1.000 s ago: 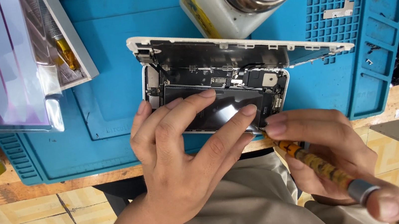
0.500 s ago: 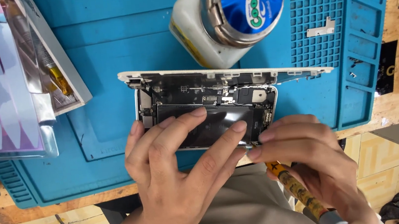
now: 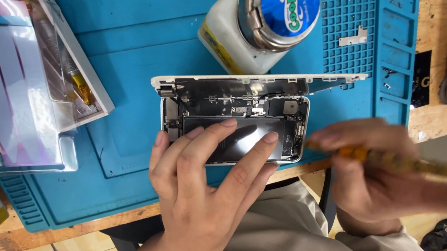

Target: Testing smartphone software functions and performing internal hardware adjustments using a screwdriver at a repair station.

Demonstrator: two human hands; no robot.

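The left hand point(image 3: 201, 201) spreads flat fingers point(image 3: 211, 143) on the opened white phone point(image 3: 235, 130), mid-way across the blue mat point(image 3: 114, 54); the right hand point(image 3: 375, 175), clenched around a yellow-handled screwdriver point(image 3: 402, 164), has drawn rightward, off the phone's edge.

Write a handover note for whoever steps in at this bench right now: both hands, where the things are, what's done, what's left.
Left hand: fingers flat on the opened phone, pinning it to the blue mat.
Right hand: grips a yellow-handled screwdriver, tip at the phone's right edge; blurred.
Screen panel is hinged up, internals exposed.
White bottle stands behind; small metal bracket lies on the mat's grid.
Done: phone opened. Left: inside work, closing up.
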